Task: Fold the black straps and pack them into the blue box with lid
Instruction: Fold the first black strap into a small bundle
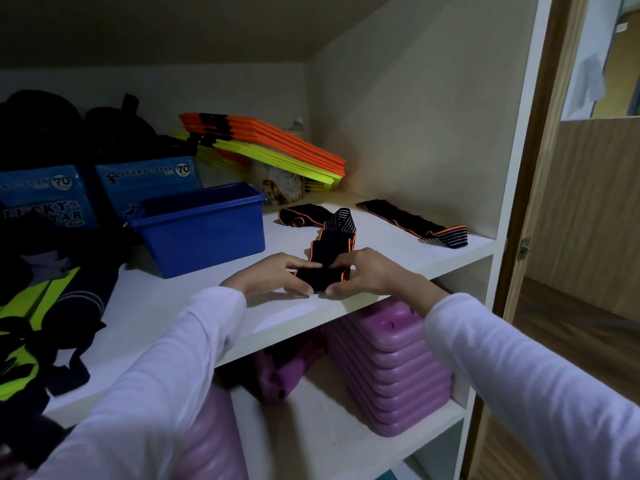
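Both hands, the left hand (273, 273) and the right hand (363, 271), pinch the folded end of a black strap (329, 252) at the shelf (173, 306) front edge. The open blue box (201, 226) stands just left; a second strap (415, 223) lies apart at right.

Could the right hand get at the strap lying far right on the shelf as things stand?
Probably yes: bare shelf lies between the right hand and that far-right strap, but both hands are now busy pinching the strap being folded.
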